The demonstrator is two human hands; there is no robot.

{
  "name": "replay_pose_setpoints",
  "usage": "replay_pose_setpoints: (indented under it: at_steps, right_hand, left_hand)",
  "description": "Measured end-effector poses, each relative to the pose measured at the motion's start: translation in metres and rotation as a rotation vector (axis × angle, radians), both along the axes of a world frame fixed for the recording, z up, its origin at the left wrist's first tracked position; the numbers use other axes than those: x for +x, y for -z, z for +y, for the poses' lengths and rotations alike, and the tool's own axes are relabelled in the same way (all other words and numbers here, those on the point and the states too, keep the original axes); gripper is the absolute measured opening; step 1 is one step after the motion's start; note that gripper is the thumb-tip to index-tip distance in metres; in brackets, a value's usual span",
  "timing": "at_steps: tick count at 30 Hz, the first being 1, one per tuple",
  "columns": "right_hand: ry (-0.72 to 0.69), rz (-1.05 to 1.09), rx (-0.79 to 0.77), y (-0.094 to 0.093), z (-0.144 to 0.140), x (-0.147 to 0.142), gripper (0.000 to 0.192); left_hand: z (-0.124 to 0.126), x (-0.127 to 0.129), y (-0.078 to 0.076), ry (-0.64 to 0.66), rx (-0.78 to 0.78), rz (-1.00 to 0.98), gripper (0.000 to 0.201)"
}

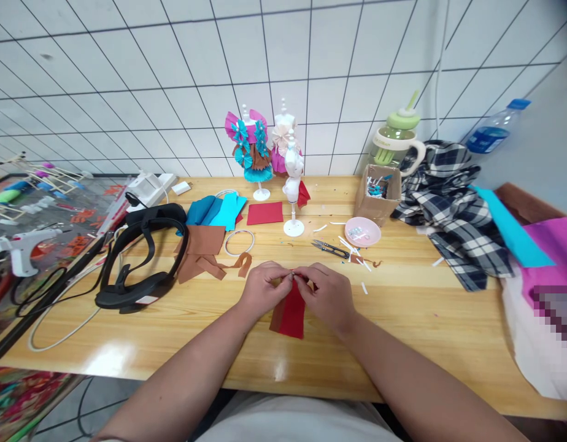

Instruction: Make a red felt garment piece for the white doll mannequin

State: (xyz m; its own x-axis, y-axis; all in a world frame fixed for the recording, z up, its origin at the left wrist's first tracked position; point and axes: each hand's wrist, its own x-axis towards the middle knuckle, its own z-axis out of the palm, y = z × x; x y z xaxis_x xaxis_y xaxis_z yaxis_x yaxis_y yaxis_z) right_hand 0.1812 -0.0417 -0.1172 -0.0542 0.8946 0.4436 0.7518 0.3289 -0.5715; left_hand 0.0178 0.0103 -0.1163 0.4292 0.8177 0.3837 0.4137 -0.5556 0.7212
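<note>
My left hand (267,287) and my right hand (328,294) meet at the front middle of the table, thumbs and fingertips pinched close together. Between them they grip the top end of a red and brown piece of thin material (293,314), cloth or crepe paper. Its lower end fans out towards me, red on the right with a brown strip along the left. My fingertips hide how the top is folded. Just beyond my hands stands a small white dress form (293,175). Black thread snips (330,248) lie past my right hand.
A headset (159,285), brown pieces (207,240) and a white ring (239,243) lie left. Behind are a red sheet (265,213) and dressed forms (251,144). Rightward are a pink dish (362,232), a cardboard box (378,199), a jug (396,138) and plaid cloth (458,202).
</note>
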Motion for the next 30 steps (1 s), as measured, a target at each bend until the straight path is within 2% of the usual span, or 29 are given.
replay_pose_setpoints:
  at_steps: [8, 16, 22, 27, 30]
  right_hand:
    - [0.02, 0.182, -0.087, -0.002, 0.004, 0.002, 0.013]
    - [-0.04, 0.319, -0.134, -0.003, 0.005, 0.001, 0.013]
    - [0.034, 0.52, -0.292, -0.004, 0.012, 0.004, 0.014]
    - [0.14, 0.512, -0.289, -0.002, 0.02, 0.016, 0.015]
    - [0.187, 0.541, -0.306, 0.003, 0.025, 0.023, 0.014]
  left_hand:
    - [-0.001, 0.0, 0.001, 0.02, 0.042, 0.017, 0.016]
    - [-0.002, -0.002, -0.005, 0.123, -0.054, -0.083, 0.013]
    - [-0.004, -0.001, -0.007, 0.144, -0.079, -0.192, 0.018]
    - [-0.004, -0.004, -0.004, 0.1, -0.224, -0.191, 0.021]
    - [0.001, -0.006, 0.0, 0.047, -0.341, -0.273, 0.022]
